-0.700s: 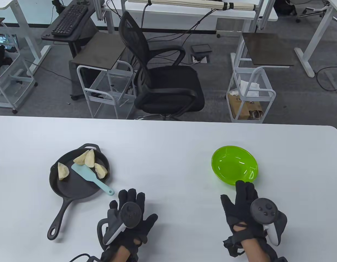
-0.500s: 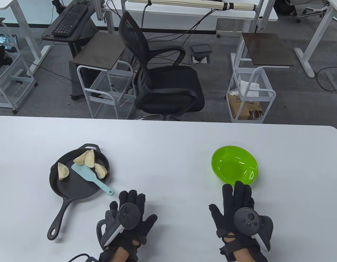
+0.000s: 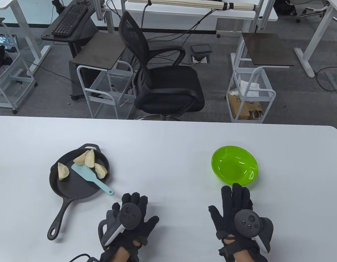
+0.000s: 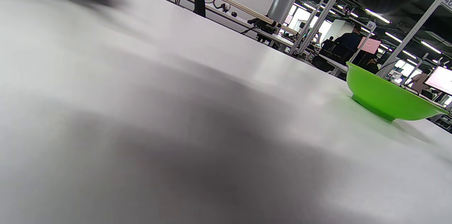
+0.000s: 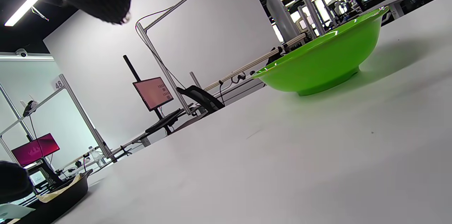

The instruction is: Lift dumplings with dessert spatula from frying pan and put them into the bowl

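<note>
Both hands flat on white surface (image 3: 168, 147), fingers straight, holding nothing: left hand (image 3: 130, 218) near spatula handle, right hand (image 3: 236, 213) just below green bowl (image 3: 234, 165). 4 dumplings (image 3: 88, 159) in black frying pan (image 3: 75, 185), light-blue dessert spatula (image 3: 89, 177) resting in pan, handle over rim.

Sign "48" (image 5: 58, 83) on frame post, right wrist view. Sign "50" (image 4: 370, 25) on post, left wrist view; second sign (image 4: 448, 1) at right edge cut off, starts with "4". Pink monitor (image 5: 153, 93) shows text too small to read. No readable print on table, pan, bowl, spatula or gloves.
</note>
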{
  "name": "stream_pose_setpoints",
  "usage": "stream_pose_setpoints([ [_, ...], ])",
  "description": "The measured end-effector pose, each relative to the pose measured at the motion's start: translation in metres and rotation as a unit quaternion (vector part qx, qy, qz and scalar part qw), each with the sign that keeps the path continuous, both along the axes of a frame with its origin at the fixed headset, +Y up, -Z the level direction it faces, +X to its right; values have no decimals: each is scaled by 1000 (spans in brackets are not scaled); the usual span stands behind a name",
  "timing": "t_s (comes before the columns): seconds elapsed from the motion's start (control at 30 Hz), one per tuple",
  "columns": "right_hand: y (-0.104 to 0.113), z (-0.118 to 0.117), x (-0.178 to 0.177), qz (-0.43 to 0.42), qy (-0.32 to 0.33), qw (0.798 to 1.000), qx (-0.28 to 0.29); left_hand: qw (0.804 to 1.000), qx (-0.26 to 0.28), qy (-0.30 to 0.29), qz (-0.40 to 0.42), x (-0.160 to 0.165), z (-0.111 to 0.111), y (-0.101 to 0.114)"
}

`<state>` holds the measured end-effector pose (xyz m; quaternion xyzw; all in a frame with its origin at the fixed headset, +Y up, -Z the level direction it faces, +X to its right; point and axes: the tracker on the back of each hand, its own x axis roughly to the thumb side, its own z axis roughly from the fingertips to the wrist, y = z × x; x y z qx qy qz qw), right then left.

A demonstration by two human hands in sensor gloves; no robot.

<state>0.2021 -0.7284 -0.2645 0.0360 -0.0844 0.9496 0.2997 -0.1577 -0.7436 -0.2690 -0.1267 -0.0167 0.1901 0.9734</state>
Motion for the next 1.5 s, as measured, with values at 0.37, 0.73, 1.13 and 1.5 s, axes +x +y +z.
stream_pose_setpoints([
  [0.37, -6, -3, 2, -13, -5, 1000, -12, 1000, 2, 22, 16, -6, -2, -4],
  [0.73, -15, -7, 8, -24, -20, 999, -38, 999, 3, 35, 30, -10, -4, -6],
  [1.13, -18, -9, 25, -54, -55, 996, -42, 999, 2, 26, 45, -3, -1, -7],
  [1.5, -34, -15, 50, -139, -124, 979, -84, 998, -4, 24, 51, -3, -1, -8],
])
